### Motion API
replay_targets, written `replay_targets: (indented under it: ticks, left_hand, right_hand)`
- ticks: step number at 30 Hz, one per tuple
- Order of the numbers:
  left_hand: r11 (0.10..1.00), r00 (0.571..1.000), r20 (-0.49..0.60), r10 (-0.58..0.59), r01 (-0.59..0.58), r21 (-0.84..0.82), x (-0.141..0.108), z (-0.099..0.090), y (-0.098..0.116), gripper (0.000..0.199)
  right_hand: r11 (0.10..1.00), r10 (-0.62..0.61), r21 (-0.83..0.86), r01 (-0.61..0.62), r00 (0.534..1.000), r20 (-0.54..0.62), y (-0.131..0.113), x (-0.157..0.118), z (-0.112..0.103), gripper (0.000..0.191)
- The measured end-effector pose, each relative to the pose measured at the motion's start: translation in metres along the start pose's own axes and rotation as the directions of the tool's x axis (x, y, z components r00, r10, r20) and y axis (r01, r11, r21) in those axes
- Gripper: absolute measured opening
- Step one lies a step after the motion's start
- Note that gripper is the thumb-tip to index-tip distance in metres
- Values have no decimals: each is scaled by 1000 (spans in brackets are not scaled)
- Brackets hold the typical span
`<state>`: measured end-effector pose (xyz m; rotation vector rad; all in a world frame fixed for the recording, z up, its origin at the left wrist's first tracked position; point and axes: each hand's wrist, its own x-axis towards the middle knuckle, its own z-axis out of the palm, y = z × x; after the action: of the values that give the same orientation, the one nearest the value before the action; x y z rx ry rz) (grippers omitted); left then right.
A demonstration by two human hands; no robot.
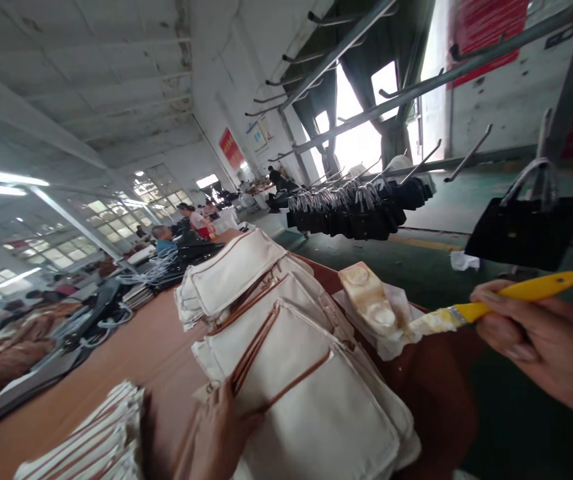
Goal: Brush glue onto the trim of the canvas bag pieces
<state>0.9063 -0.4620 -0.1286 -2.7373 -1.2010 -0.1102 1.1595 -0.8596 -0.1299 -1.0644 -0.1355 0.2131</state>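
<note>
My right hand (531, 333) is closed around the yellow handle of a brush (511, 293); its pale, glue-coated bristles point left, beside a tan block with round hollows (369, 300) that lies on white paper (399, 343). Several cream bags with brown straps (316, 407) lie overlapped in a pile on the brown table (161, 360). At the near bag's left edge, my left hand (221, 420) has its fingers closed at the brown straps (256, 347).
A stack of cream pieces with brown edging (91, 440) lies at the lower left. Black bags (361, 213) hang from a metal rack beyond the table, with another black bag (526, 227) at the right. Other people (164, 237) are in the background.
</note>
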Motion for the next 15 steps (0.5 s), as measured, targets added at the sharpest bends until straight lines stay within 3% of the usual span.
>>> replay_targets:
  ticks: [2, 4, 6, 8, 12, 15]
  left_hand:
    - [996, 981, -192, 33, -16, 90, -16, 16, 3, 80]
    - [982, 933, -314, 175, -140, 130, -27, 21, 14, 72]
    - [928, 869, -329, 370, -363, 84, -32, 24, 36, 59]
    - [867, 833, -299, 466, -497, -35, -32, 29, 67, 48]
    - [883, 881, -214, 421, -453, -126, -27, 27, 128, 32]
    - [915, 919, -114, 378, -389, -104, -20, 15, 150, 24]
  right_hand:
    - [999, 38, 8, -38, 999, 30, 5, 0, 3, 18]
    - [999, 43, -7, -42, 998, 55, 13, 5, 5, 17]
    - [999, 39, -36, -36, 995, 93, 25, 14, 6, 19]
    - [993, 17, -120, 1, 990, 143, 38, 26, 8, 24]
    - [891, -51, -423, 167, 961, 271, 62, 52, 12, 33]
    - [813, -49, -537, 228, 944, 326, 75, 72, 17, 34]
